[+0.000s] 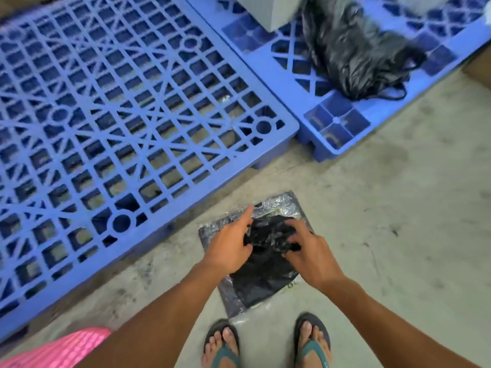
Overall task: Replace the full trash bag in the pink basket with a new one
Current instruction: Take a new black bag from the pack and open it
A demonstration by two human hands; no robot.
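- Fingers of our right hand (309,254) curl shut on a crinkled new black plastic bag (265,272), over its clear flat packet (289,207) on the grey concrete floor (398,221)
- Our left hand (229,247) pinches the same bag, forefinger straight
- We see the pink mesh basket (58,349) bottom left, the knotted glossy full black bag (356,51) on a blue lattice plastic pallet (385,120)

The setting appeared to be a storeroom or warehouse-type space, as indicated by a bare, stained concrete floor (398,235), two blue plastic pallets (119,115) laid directly on it, and grey blocks (265,11) stacked on the farther pallet (372,123).
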